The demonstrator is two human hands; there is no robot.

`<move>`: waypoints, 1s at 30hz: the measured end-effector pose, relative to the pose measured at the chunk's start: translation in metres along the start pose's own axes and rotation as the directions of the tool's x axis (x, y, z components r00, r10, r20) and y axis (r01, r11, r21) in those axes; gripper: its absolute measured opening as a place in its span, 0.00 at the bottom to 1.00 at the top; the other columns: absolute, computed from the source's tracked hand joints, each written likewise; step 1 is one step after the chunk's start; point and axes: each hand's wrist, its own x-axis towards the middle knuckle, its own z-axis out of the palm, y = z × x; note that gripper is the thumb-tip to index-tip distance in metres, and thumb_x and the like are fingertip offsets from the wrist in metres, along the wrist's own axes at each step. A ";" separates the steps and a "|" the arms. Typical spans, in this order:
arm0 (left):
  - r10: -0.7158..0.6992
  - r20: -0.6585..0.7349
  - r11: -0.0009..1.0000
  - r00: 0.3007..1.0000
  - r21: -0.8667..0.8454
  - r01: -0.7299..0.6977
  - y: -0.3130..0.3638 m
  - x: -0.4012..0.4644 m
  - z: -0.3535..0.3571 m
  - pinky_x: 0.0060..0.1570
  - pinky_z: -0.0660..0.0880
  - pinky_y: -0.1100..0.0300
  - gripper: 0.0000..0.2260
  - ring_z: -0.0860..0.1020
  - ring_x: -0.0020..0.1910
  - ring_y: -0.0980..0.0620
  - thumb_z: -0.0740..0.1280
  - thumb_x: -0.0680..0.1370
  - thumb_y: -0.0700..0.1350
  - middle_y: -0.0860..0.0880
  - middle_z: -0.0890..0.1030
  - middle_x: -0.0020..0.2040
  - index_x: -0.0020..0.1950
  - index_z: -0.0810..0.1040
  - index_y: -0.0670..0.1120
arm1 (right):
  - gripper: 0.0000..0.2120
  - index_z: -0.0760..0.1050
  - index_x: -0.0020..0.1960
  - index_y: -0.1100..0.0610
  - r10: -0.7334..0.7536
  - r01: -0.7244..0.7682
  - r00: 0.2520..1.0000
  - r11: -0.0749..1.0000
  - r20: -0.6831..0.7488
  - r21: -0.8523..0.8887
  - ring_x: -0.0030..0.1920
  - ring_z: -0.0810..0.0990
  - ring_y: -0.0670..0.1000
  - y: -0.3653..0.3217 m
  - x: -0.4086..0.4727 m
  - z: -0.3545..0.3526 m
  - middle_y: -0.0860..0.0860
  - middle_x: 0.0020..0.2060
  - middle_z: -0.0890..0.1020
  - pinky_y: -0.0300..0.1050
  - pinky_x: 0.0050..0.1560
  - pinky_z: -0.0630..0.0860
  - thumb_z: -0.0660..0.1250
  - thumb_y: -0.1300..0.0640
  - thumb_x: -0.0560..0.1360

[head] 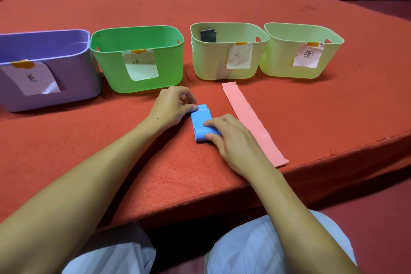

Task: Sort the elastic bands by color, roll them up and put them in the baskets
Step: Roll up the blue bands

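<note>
While a grey roll (208,35) already sits in one basket (229,51), both the left hand (171,107) and the right hand (231,138) pinch the half-rolled blue band (201,121), and the pink band (251,120) lies flat, not yet rolled.

— How do the arms lie?
— Both forearms are bare and reach forward, drawing together toward the hands.
— And the left hand (171,104)?
— Farther out than the right, knuckles up, fingers curled, its thumb tip pinching the far end of the blue band (201,121).
— The right hand (231,138)?
— Nearer the body, just right of the left. Its fingers (211,124) bend over the near end of that band and press on it; whether the thumb reaches underneath, I cannot tell.
</note>
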 end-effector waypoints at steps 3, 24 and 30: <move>-0.002 -0.005 1.000 1.000 -0.001 0.002 0.003 0.000 -0.002 0.39 0.72 0.60 0.07 0.76 0.35 0.59 0.81 0.72 0.44 0.53 0.81 0.37 0.43 0.85 0.53 | 0.14 0.79 0.68 0.50 0.038 -0.038 0.999 0.999 -0.007 0.024 0.57 0.80 0.55 -0.002 0.004 0.002 0.48 0.62 0.73 0.57 0.58 0.78 0.66 0.49 0.83; 0.368 0.245 0.853 0.897 0.294 -0.431 0.029 -0.081 -0.019 0.51 0.78 0.45 0.25 0.81 0.53 0.45 0.66 0.78 0.65 0.48 0.84 0.55 0.65 0.76 0.49 | 0.13 0.78 0.67 0.47 0.025 -0.027 0.999 0.998 0.029 0.064 0.58 0.77 0.53 -0.001 0.005 0.003 0.46 0.57 0.74 0.57 0.59 0.76 0.62 0.50 0.85; 0.335 0.215 0.878 0.917 0.283 -0.387 0.014 -0.074 -0.014 0.50 0.80 0.46 0.22 0.80 0.54 0.47 0.69 0.78 0.64 0.51 0.83 0.58 0.60 0.82 0.47 | 0.22 0.73 0.75 0.51 0.021 -0.023 0.998 0.999 0.058 0.027 0.60 0.78 0.52 0.002 0.004 0.001 0.47 0.62 0.75 0.54 0.63 0.75 0.65 0.49 0.83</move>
